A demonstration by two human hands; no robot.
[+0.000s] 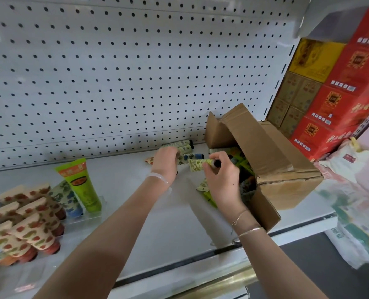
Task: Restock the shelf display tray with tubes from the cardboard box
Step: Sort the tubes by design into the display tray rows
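An open cardboard box (pixel 282 160) lies tipped on the white shelf at the right, with tubes (pixel 239 160) spilling from its mouth. My right hand (pixel 220 175) holds a small green-patterned tube (pixel 198 164) with a black cap just left of the box. My left hand (pixel 165 162) rests curled on loose tubes (pixel 186 147) lying by the pegboard; what it grips is hidden. At the far left a clear display tray (pixel 93 214) holds upright tubes: a bright green one (pixel 80 184), a blue-flowered one (pixel 68 197) and several red-patterned ones (pixel 34 225).
A white pegboard wall (pixel 136 72) backs the shelf. Red and yellow cartons (pixel 334 89) are stacked at the right behind the box. Plastic-wrapped packs (pixel 356 212) lie at the far right. The shelf's front edge (pixel 200 262) runs across the bottom.
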